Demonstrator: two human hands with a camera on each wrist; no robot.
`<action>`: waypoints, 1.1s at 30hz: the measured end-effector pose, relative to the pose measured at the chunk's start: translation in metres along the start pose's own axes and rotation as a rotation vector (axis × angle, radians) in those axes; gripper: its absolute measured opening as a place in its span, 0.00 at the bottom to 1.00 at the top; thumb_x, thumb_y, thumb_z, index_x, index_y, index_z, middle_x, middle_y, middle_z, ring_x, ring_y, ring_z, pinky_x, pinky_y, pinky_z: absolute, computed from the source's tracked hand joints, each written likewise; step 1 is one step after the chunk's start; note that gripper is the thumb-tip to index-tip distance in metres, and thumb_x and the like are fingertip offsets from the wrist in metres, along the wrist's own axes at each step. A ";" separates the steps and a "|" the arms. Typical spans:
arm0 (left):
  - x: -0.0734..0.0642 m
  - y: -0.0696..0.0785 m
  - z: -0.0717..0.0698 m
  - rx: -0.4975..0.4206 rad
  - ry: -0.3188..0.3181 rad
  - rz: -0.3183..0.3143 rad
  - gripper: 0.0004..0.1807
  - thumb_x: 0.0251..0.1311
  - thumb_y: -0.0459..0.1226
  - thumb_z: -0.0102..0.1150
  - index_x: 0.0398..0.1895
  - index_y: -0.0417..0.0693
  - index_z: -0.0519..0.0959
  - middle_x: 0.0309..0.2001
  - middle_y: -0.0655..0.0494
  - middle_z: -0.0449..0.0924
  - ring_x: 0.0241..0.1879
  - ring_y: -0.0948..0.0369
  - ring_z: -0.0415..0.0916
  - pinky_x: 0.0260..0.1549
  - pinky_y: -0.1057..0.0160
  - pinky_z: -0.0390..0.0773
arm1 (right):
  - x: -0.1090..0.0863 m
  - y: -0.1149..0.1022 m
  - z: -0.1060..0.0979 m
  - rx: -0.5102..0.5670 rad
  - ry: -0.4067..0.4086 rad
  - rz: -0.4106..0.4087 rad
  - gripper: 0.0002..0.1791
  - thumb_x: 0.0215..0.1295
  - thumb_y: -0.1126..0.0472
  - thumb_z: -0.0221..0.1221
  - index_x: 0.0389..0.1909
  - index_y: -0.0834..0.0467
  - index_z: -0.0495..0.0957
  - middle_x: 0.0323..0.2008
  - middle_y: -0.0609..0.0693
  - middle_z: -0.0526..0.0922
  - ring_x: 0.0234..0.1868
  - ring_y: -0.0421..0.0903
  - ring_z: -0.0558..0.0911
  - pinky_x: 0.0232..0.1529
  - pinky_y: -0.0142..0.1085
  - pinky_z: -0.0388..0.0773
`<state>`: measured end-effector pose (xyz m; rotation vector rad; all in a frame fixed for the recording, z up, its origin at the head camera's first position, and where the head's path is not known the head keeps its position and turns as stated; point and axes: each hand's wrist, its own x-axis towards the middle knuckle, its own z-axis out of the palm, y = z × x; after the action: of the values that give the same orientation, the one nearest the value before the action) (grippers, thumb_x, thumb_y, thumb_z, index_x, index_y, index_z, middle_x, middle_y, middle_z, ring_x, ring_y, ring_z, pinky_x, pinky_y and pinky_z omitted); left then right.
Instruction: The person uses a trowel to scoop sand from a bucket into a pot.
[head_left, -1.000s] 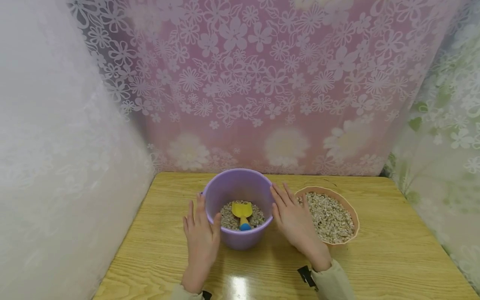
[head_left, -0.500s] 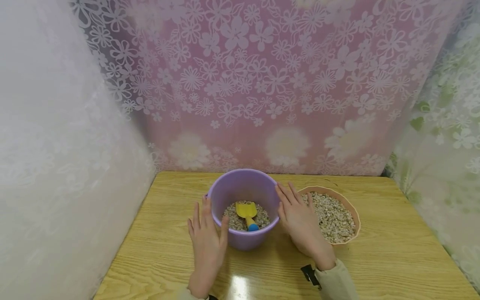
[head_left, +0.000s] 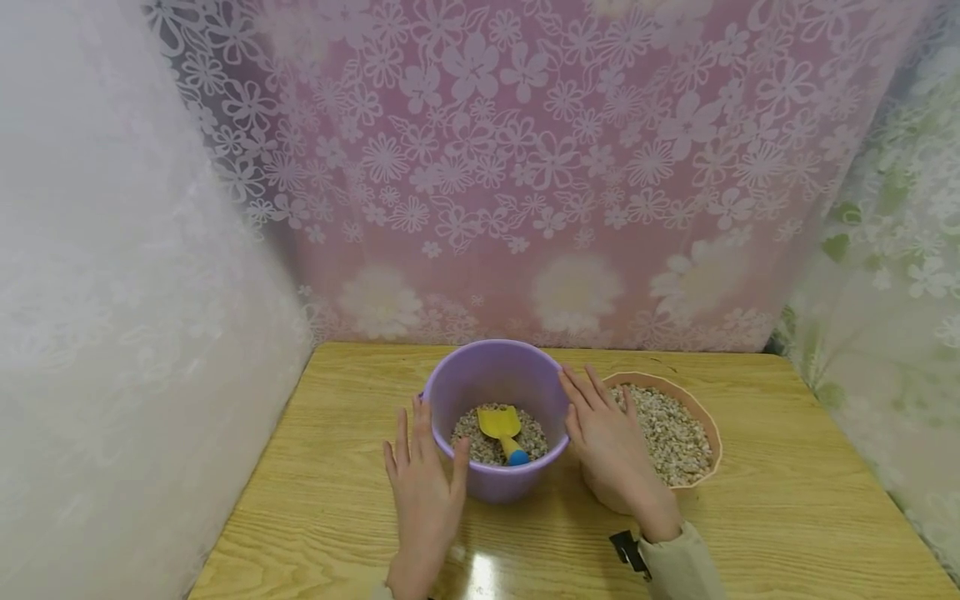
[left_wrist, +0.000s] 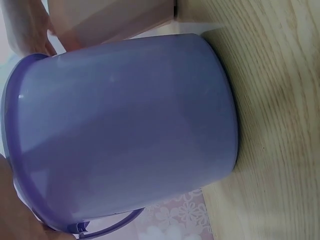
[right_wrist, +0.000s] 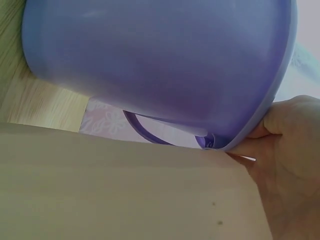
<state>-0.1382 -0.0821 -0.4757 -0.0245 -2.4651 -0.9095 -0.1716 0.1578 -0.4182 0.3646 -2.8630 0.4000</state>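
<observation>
A purple bucket (head_left: pixel 498 490) stands upright on the wooden table. Pale gravel (head_left: pixel 467 433) covers its bottom, and a yellow toy shovel (head_left: pixel 500 423) with a blue handle end lies on top. My left hand (head_left: pixel 429 496) rests its fairly straight fingers against the bucket's left side, thumb near the front rim. At the right, my right hand (head_left: pixel 613 446) touches the rim with extended fingers. The right wrist view shows its thumb by the rim and the bucket's handle (right_wrist: pixel 140 131) hanging at the far side. In the left wrist view the bucket wall (left_wrist: pixel 125 130) hides most fingers.
Close to the right hand stands a peach pot (head_left: pixel 714 425) filled with similar gravel; its wall (right_wrist: pixel 125 185) is large in the right wrist view. A pink floral curtain (head_left: pixel 480 208) hangs behind the table (head_left: pixel 787 500), with pale curtains on both sides.
Both hands and the bucket have shifted to the right, closer to the peach pot. Inside the bucket, the shovel's handle end has swung toward the right.
</observation>
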 end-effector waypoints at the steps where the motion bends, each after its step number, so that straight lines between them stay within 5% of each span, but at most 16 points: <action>1: 0.000 0.000 0.001 0.000 0.001 0.000 0.40 0.73 0.55 0.50 0.81 0.49 0.53 0.81 0.55 0.49 0.78 0.45 0.47 0.70 0.30 0.43 | 0.000 0.001 0.000 0.003 0.000 -0.001 0.27 0.80 0.58 0.44 0.77 0.56 0.61 0.78 0.50 0.60 0.79 0.55 0.54 0.72 0.68 0.44; 20: -0.006 0.002 -0.007 -0.019 -0.036 0.011 0.42 0.72 0.56 0.52 0.80 0.48 0.52 0.81 0.53 0.49 0.79 0.47 0.45 0.70 0.30 0.43 | -0.007 0.005 0.000 0.012 0.024 -0.027 0.28 0.79 0.59 0.45 0.78 0.55 0.60 0.78 0.49 0.60 0.79 0.55 0.56 0.72 0.67 0.48; 29: 0.005 0.004 -0.025 0.072 -0.133 0.049 0.43 0.72 0.58 0.51 0.79 0.42 0.56 0.79 0.49 0.53 0.79 0.46 0.45 0.71 0.31 0.42 | -0.007 0.010 0.005 0.020 0.058 -0.051 0.28 0.80 0.59 0.44 0.78 0.55 0.59 0.78 0.50 0.60 0.78 0.56 0.57 0.71 0.67 0.49; 33: 0.016 0.001 -0.032 0.077 -0.109 0.105 0.39 0.72 0.57 0.51 0.76 0.41 0.63 0.76 0.46 0.62 0.78 0.44 0.49 0.70 0.30 0.45 | -0.007 0.011 0.006 0.001 0.071 -0.081 0.27 0.81 0.57 0.45 0.77 0.55 0.61 0.77 0.50 0.61 0.78 0.55 0.56 0.72 0.66 0.50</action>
<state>-0.1369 -0.1028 -0.4469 -0.1799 -2.5706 -0.7871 -0.1695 0.1677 -0.4283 0.4556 -2.7689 0.3915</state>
